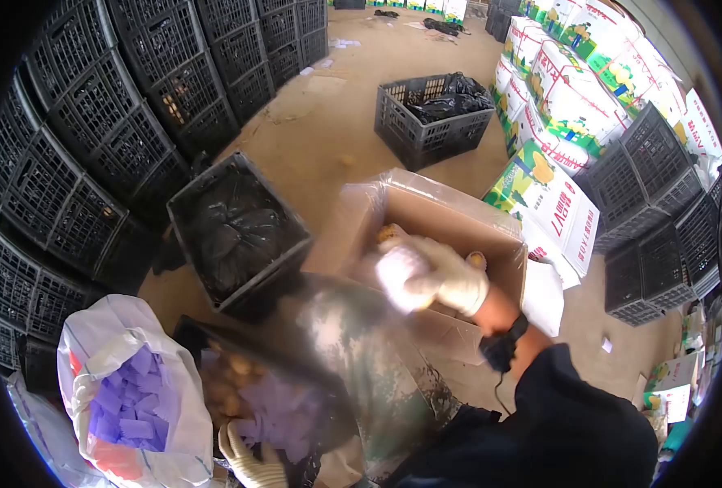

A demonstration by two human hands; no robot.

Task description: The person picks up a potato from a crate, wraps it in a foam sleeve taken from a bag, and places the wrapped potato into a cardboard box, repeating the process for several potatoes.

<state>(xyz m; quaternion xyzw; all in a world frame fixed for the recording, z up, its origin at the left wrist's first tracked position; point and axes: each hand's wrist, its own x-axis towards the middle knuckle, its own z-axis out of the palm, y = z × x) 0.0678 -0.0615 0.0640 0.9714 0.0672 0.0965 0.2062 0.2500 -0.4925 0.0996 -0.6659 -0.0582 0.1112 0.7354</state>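
My right hand, in a cream knitted glove, is closed on a pale, paper-wrapped fruit, smeared by motion. It is over the open cardboard carton, where yellowish fruit shows near the glove. Down at the lower left, my left hand, gloved too, lies at a dark crate with its fingers stretched and nothing visible in them. Brownish-yellow round fruit and loose purple paper pieces lie in that crate. Beside it stands a white woven sack of folded purple papers.
Black plastic crates are stacked along the left. One crate with a black bag stands left of the carton, another crate farther back. Printed fruit boxes and more black crates line the right.
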